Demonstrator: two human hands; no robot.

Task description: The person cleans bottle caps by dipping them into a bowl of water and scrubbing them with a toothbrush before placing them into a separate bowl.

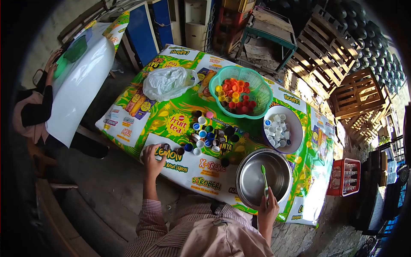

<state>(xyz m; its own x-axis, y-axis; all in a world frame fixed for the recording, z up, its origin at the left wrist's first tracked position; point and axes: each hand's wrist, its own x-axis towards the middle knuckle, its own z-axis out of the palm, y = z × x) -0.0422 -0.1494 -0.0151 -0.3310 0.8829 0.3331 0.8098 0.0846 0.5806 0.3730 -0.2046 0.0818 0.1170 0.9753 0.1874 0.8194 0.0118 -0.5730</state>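
Observation:
My right hand [268, 210] is closed around the handle of a green toothbrush [263, 173], whose head points away from me over a steel bowl [243, 198]. Near the table's front edge, my left hand [153, 160] rests with thumb and fingers apart, close to a dark brown bottle cap [165, 147]. Another dark cap [180, 151] lies just right of it. Loose blue, white, black and green bottle caps [202, 133] are spread across the middle of the table.
A teal basket [218, 110] holds red, orange and yellow caps. White caps fill a white bowl [295, 147]. A plastic bag [165, 83] lies on the printed table cover [180, 124]. Another person [38, 107] works at left with a green basket [64, 64]. Wooden pallets [325, 47] lean behind.

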